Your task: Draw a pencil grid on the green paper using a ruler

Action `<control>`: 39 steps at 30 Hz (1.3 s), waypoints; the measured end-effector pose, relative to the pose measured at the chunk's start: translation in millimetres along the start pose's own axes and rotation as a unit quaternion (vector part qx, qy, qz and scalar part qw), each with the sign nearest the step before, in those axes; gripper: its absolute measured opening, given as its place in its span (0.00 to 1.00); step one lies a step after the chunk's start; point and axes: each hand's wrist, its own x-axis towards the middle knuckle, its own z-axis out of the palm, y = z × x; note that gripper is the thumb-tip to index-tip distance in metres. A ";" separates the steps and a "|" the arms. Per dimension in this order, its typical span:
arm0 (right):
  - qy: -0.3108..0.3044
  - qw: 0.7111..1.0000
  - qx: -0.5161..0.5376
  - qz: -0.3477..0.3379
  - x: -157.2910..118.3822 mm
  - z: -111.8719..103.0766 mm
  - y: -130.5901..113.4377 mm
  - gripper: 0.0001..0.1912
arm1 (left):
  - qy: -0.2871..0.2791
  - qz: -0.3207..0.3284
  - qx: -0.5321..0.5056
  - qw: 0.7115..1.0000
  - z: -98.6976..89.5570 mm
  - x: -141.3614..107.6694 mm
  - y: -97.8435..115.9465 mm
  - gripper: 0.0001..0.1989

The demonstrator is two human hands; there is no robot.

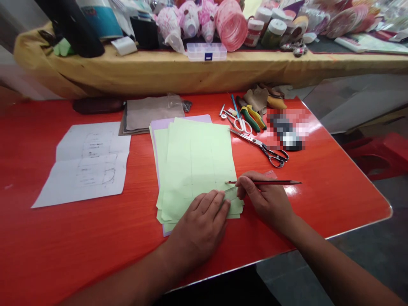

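My left hand [204,221] lies flat, its fingers together, on the lower part of a light green paper sheet [200,157]. Faint pencil lines cross this sheet, which tops a stack of green and lilac paper. Between my hands a clear ruler [231,193] rests on the paper, partly hidden by my fingers. My right hand [263,199] is closed around a dark red pencil [267,182]. The pencil lies nearly level, its sharpened end pointing right and its other end over the paper. My right fingertips are at the ruler; whether they grip it I cannot tell.
Large metal scissors [263,146], small white-handled scissors [242,126] and green-yellow pliers [253,118] lie at the back right. Left of the stack is a creased white sketch sheet [87,161]. Behind it sit brown sheets [153,111]. A cloth-covered shelf [143,72] holds jars and a clear box [206,52].
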 end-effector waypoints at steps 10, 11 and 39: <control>-0.005 1.000 0.005 0.002 1.7 -0.6 0.3 0.21 | -0.006 0.000 0.000 1.000 -0.2 -0.2 -0.1 0.19; -0.002 1.000 0.007 0.001 2.2 -0.2 0.2 0.21 | -0.005 0.001 0.000 1.000 -0.1 -0.3 -0.2 0.19; -0.001 1.000 0.018 0.015 1.2 0.6 1.3 0.21 | -0.007 -0.003 -0.003 1.000 -0.7 0.6 0.1 0.19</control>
